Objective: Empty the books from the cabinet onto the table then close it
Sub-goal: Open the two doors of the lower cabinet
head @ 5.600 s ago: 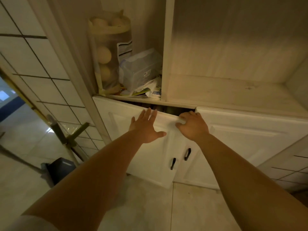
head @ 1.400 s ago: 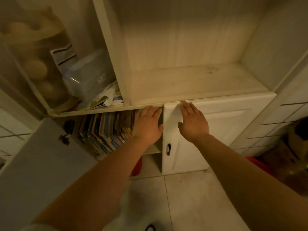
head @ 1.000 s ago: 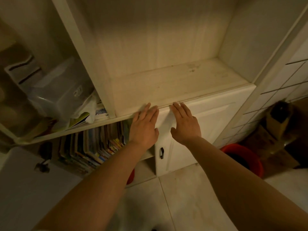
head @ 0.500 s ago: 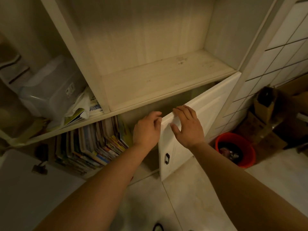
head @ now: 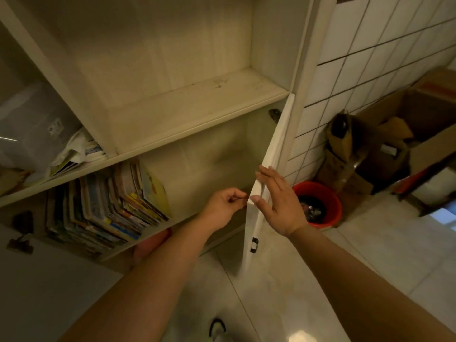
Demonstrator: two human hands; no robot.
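A row of colourful books (head: 103,206) leans upright on the upper shelf of the lower cabinet, at the left. The right half of that shelf is bare. The white right door (head: 270,154) stands swung out, seen edge-on. The left door (head: 49,280) hangs open at the lower left. My left hand (head: 222,206) is curled, its fingertips right beside the right door's free edge; I cannot tell if they touch it. My right hand (head: 278,201) lies with spread fingers on the door's outer face, thumb at the edge.
A red bucket (head: 318,206) stands on the tiled floor just right of the open door, with cardboard boxes (head: 407,134) behind it. A clear plastic container (head: 32,129) and papers (head: 79,151) fill the upper left shelf. Something red (head: 150,243) sits on the bottom shelf.
The right door has swung from closed to wide open under my right hand. My left hand came off the shelf edge and curled by the door's edge. The view shifted right.
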